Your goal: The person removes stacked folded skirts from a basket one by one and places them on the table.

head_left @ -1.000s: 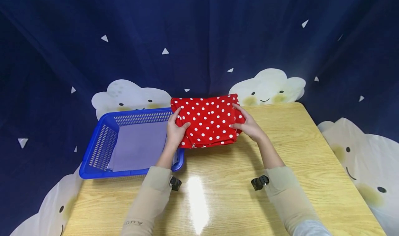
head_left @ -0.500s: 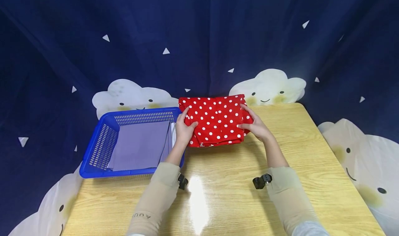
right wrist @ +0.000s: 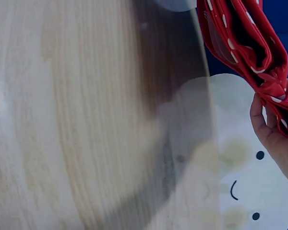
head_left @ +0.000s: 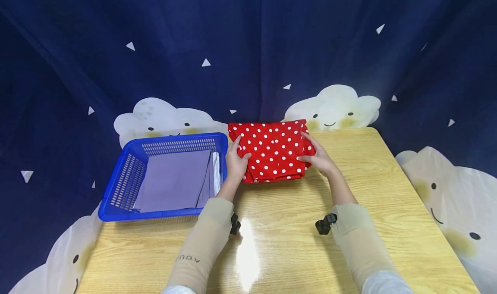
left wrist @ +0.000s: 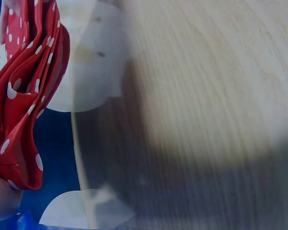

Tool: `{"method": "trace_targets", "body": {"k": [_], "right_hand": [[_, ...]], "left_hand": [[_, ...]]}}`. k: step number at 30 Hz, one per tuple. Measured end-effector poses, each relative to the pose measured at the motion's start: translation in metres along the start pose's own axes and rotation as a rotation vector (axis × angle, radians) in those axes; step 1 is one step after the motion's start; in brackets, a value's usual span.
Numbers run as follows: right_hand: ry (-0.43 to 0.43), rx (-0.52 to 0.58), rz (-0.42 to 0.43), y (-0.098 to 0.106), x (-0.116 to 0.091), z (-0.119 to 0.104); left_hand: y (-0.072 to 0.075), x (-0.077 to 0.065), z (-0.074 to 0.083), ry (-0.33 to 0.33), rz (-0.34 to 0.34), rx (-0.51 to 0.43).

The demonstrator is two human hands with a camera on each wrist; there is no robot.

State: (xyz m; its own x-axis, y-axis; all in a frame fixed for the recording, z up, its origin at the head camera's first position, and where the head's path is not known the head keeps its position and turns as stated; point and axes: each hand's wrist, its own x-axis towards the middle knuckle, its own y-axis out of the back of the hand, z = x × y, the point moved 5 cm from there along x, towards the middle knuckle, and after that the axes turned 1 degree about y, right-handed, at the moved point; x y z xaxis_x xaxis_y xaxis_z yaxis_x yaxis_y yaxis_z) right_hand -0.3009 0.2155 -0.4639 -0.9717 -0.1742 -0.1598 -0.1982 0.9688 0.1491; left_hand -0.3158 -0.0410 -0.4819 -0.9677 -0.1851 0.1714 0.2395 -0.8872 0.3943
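Note:
A folded red cloth with white polka dots (head_left: 273, 151) is held up between both hands, above the back part of the table. My left hand (head_left: 236, 162) grips its left end, thumb on the near face. On the opposite end, my right hand (head_left: 318, 158) pinches the cloth with thumb and fingers. Stacked folds of the cloth (left wrist: 26, 96) show edge-on in the left wrist view, with only part of the hand at the frame's edge. In the right wrist view, fingers (right wrist: 266, 127) hold the layered lower end; the rest of that hand is cut off.
To the left stands a blue plastic basket (head_left: 112, 186) with folded purple cloth (head_left: 172, 182) and something white (head_left: 216, 173) inside. The wooden table (head_left: 287, 251) ends at a dark blue curtain (head_left: 248, 48) printed with clouds and triangles.
Both hands have shifted to the right with the red cloth, away from over the basket's right side. More of the basket's right edge and its white contents now show.

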Motion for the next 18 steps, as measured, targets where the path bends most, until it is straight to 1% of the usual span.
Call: {"method": "trace_targets", "body": {"k": [6,9,14,18], "right_hand": [[-0.029,-0.051,0.032,0.005,0.011,0.026],[-0.036,-0.089,0.042,0.006,0.016,0.041],[-0.035,-0.143,0.051,0.007,0.018,0.057],[-0.035,-0.141,0.047,0.007,0.017,0.067]], "left_hand": [[-0.011,-0.002,-0.01,0.028,-0.009,0.041],[-0.015,-0.003,-0.013,0.028,-0.011,0.072],[-0.021,-0.006,-0.017,0.019,-0.005,0.104],[-0.027,-0.009,-0.023,0.032,-0.002,0.13]]}}
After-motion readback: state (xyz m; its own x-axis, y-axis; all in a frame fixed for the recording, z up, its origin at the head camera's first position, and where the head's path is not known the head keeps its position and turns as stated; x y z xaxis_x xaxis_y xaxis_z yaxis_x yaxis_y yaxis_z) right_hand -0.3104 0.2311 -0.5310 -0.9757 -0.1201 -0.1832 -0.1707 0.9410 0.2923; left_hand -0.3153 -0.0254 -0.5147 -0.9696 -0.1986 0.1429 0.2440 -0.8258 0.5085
